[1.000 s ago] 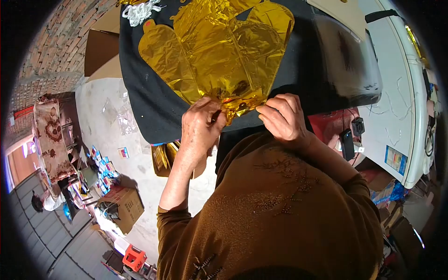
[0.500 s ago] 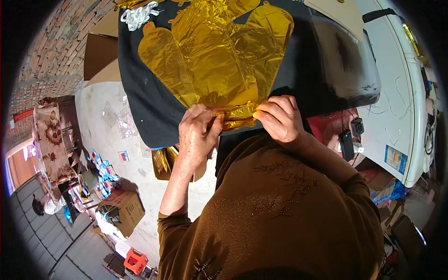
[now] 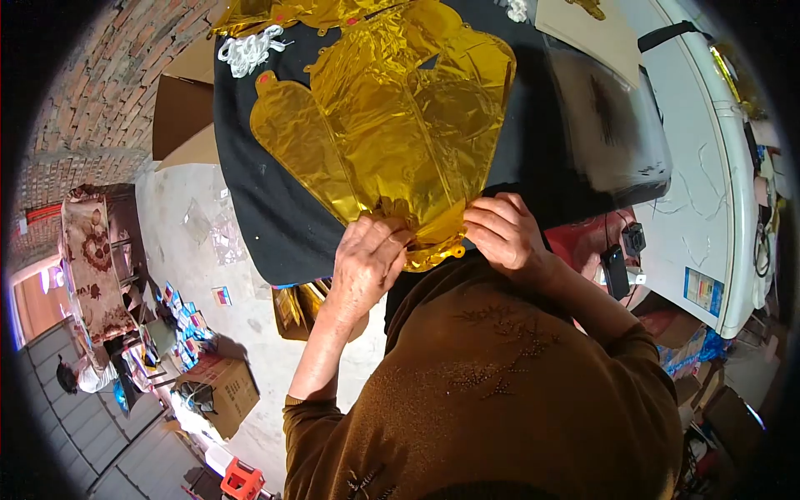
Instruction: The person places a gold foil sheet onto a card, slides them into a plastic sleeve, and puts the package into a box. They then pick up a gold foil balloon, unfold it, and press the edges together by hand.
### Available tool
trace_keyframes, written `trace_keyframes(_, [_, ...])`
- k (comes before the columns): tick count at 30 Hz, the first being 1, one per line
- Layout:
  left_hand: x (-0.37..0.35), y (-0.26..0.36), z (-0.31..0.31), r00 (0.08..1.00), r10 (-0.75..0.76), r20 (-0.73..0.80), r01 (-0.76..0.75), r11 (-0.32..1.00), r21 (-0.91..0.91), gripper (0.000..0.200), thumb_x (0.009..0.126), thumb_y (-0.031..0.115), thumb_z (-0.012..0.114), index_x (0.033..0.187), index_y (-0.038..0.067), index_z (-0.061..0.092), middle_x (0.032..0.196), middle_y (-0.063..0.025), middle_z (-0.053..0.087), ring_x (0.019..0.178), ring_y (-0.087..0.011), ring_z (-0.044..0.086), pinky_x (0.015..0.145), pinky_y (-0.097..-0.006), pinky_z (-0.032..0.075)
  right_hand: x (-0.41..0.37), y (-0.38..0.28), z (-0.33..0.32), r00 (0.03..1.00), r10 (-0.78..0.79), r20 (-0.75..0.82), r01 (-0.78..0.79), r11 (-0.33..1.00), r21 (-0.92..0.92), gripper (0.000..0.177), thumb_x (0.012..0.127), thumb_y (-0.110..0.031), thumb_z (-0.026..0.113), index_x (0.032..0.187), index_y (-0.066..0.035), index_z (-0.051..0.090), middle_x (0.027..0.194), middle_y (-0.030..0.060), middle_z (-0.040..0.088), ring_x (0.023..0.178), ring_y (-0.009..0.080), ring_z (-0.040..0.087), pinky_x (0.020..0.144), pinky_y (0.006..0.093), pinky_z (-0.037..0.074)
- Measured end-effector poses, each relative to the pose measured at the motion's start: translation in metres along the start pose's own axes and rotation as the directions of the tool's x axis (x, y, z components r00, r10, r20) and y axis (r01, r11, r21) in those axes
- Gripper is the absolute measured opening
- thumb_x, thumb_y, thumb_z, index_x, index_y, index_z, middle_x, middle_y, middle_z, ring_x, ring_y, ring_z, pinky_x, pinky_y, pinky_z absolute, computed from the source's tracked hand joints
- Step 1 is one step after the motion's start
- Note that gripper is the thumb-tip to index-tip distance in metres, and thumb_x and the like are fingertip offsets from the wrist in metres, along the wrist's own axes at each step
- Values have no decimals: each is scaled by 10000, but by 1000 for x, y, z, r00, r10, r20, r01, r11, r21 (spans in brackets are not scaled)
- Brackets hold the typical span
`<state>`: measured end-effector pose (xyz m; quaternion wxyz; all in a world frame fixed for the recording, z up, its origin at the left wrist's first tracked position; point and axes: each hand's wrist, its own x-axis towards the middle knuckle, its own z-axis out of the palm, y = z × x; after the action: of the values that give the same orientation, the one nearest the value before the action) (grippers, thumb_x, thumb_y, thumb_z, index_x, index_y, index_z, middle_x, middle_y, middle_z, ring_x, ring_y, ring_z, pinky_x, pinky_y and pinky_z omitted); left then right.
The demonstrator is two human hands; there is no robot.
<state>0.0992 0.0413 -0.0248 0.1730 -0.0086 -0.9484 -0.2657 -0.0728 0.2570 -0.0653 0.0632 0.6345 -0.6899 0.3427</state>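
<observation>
A flat, uninflated gold foil balloon (image 3: 383, 142) lies spread over the black cloth, its near end gathered and creased at the table edge. My left hand (image 3: 367, 257) is closed on the left side of that gathered end, fingertips pinched together. On the opposite side, my right hand (image 3: 507, 233) pinches the foil's right edge between thumb and fingers. Between the hands a small gold tab (image 3: 457, 251) sticks out at the bottom fold. More gold foil (image 3: 287, 12) lies at the far edge.
A bundle of white string (image 3: 248, 52) rests on the black cloth (image 3: 258, 212) at the far left. A clear plastic sheet or bag (image 3: 608, 117) and a beige board (image 3: 587, 37) are at the right. Below the table edge stands an open box (image 3: 293, 310) with gold foil.
Both hands have come closer to my body with the balloon's near end, drawing the foil along. The small gold tab now shows between the hands.
</observation>
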Motion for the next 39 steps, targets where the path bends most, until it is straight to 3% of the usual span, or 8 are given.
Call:
trace_keyframes(8, [1,2,2,999,-28,31,29,999,-27,356,698,41,735,1054,40,745,1117,-116,685,1000,-312,643,893,-420,509,3,-1,-6,1000,-2,22,2,1000,16,193,826,-32,696,1018,-20,710,1139,89,697,1137,244,623,941,419,479])
trace_keyframes(13, [2,1,-12,990,-23,138,33,997,-72,578,741,311,782,1239,38,675,1187,-147,633,1061,-334,586,954,-452,485,7,-4,-7,1000,-13,-10,13,1000,1,216,794,-10,751,1005,-14,708,1108,97,703,1119,256,636,920,418,480])
trace_keyframes(19, [9,-12,-24,999,-3,51,12,982,-189,686,850,551,734,1294,33,661,1254,-159,609,1171,-369,559,1032,-490,440,10,-6,-8,1000,-4,-22,5,1000,7,201,786,10,753,979,-15,704,1090,97,704,1109,265,642,901,419,489])
trace_keyframes(22, [27,-20,-24,997,-52,-57,51,998,-30,603,930,485,676,1349,55,630,1412,-185,518,1326,-409,466,1097,-537,381,9,-6,-7,1000,-2,-27,2,1000,0,213,776,14,752,981,-16,704,1087,96,704,1105,267,643,899,421,493])
trace_keyframes(24, [43,-23,-17,983,-178,-47,183,972,149,570,991,440,617,1458,116,573,1602,-236,333,1507,-484,238,1212,-584,253,8,-5,-6,1000,-6,-30,6,1000,0,225,769,15,751,987,-17,705,1089,95,704,1105,267,644,900,423,496])
trace_keyframes(26, [59,-32,-2,974,-207,-97,226,936,272,633,992,503,607,1520,164,518,1657,-227,247,1524,-524,162,1219,-626,206,8,-5,-4,999,-14,-36,13,1000,-10,227,769,10,746,990,-15,704,1091,98,704,1105,267,644,900,425,498])
trace_keyframes(33, [79,-42,42,974,-220,-53,220,869,443,797,964,730,480,1594,246,421,1692,-207,188,1531,-543,121,1181,-735,129,8,-4,-5,999,-14,-34,13,1000,-20,211,789,-27,726,997,-12,698,1098,98,700,1091,265,650,894,427,498])
trace_keyframes(39, [80,-44,46,975,-221,-33,209,854,476,816,954,751,469,1595,249,419,1668,-218,256,1518,-537,182,1180,-731,141,8,-2,-6,1000,-5,-12,5,1000,29,210,790,-31,711,998,-8,696,1103,102,696,1082,275,651,884,433,496])
